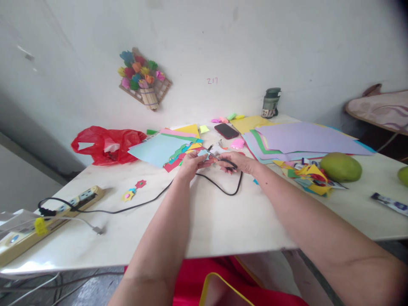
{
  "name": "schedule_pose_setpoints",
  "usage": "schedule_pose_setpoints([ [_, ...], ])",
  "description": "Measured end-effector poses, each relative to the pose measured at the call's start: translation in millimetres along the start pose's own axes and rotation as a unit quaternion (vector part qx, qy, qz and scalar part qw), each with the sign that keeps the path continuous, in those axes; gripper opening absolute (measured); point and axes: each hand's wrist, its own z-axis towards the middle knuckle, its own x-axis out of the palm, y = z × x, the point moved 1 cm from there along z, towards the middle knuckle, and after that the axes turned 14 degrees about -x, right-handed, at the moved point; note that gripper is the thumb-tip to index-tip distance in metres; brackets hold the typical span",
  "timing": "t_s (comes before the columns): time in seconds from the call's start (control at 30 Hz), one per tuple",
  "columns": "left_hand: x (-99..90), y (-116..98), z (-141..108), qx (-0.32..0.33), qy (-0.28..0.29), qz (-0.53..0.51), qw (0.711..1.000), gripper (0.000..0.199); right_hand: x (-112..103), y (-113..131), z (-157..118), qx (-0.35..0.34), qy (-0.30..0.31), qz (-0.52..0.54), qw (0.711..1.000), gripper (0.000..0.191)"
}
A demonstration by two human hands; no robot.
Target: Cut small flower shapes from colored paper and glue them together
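Over the middle of the table, my left hand (190, 165) pinches a small piece of light blue paper (203, 154). My right hand (244, 162) is closed around the dark handles of a pair of scissors (228, 162). The scissor blades point left and reach the paper; whether they are apart or together is too small to tell. A black cable (219, 188) runs across the table just below both hands. Behind my left hand lie coloured paper scraps (178, 156) and a light blue sheet (157, 148). A phone (226, 131) lies beyond the hands.
Left are a red plastic bag (108, 146), small paper flowers (134, 190) and a power strip (73, 204). To the right are stacked coloured sheets (306, 138), a scrap pile (309, 176), a green fruit (341, 167) and a tube (390, 203). A bottle (270, 103) stands by the wall.
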Motion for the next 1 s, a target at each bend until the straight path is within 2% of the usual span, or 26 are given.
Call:
schedule_pose_setpoints([
  [0.33,0.3,0.1,-0.3,0.001,0.008,-0.006,1.000,0.024,-2.3,-10.3,3.5,-0.012,0.006,0.013,1.000,0.020],
  [0.87,0.9,-0.7,-1.4,-0.007,0.009,-0.009,1.000,0.022,-1.2,-5.0,1.6,-0.011,0.005,-0.006,1.000,0.020],
  [1.0,1.4,-1.0,-2.1,-0.009,0.006,-0.014,1.000,0.021,-1.5,-6.5,2.5,-0.013,0.012,-0.008,1.000,0.016],
])
